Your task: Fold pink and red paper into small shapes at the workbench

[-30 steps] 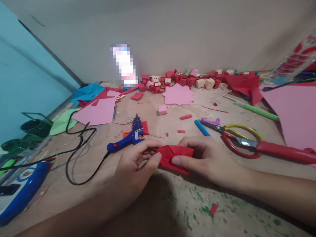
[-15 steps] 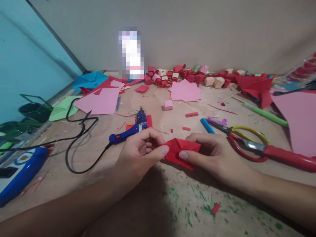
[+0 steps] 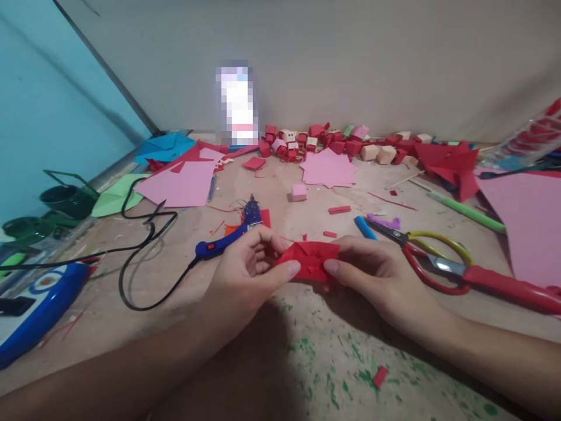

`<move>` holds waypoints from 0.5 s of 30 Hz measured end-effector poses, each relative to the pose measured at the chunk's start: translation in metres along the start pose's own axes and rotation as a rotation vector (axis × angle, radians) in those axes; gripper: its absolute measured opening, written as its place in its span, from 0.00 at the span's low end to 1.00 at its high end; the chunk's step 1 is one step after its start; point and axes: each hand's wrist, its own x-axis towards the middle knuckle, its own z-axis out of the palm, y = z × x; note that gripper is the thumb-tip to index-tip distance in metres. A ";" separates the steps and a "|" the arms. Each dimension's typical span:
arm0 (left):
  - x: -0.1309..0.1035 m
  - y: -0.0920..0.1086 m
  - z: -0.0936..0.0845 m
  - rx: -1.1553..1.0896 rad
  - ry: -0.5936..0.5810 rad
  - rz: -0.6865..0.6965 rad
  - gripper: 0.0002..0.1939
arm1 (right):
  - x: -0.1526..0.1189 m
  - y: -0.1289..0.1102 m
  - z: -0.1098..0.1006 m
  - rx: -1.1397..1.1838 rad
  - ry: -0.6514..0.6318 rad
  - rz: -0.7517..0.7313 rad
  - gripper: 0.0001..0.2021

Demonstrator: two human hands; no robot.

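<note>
Between my hands is a small folded piece of red paper (image 3: 312, 258), creased across its middle and held above the table. My left hand (image 3: 252, 263) pinches its left end, thumb on top and fingers behind. At the right end my right hand (image 3: 370, 266) pinches it the same way. Just beyond my left hand lies a blue glue gun (image 3: 223, 242) with a black cord. Right of my right hand are red-and-yellow-handled scissors (image 3: 432, 251) and a blue stick (image 3: 364, 227). A small pink paper box (image 3: 299, 192) sits beyond the red paper.
Many small paper cubes (image 3: 337, 140) line the wall, near a bright blurred screen (image 3: 239, 105). Pink star-shaped sheets (image 3: 329, 168), a pink sheet (image 3: 184, 184) and red scraps (image 3: 380, 377) lie about. A blue-and-white device (image 3: 44, 307) is at left, a green pen (image 3: 467, 211) at right.
The red paper has turned between my hands, from a slanted piece to a flatter band. My right thumb has shifted to its right end. The view has tilted slightly.
</note>
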 end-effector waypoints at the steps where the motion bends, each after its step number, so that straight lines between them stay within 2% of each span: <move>1: 0.000 0.000 0.000 0.012 -0.038 -0.017 0.12 | 0.000 -0.001 0.000 -0.037 -0.015 -0.012 0.09; 5: -0.001 0.000 0.001 0.139 -0.158 -0.037 0.04 | -0.001 -0.003 -0.001 -0.185 -0.019 -0.079 0.05; 10: -0.001 0.000 0.003 0.120 -0.077 -0.048 0.05 | -0.001 0.000 -0.001 -0.218 0.121 -0.089 0.10; 13: -0.001 -0.001 0.003 0.126 -0.019 -0.058 0.07 | -0.004 0.000 -0.002 -0.333 0.233 -0.239 0.06; 15: 0.000 -0.002 0.003 0.147 -0.008 -0.045 0.07 | -0.006 -0.001 -0.002 -0.397 0.244 -0.324 0.05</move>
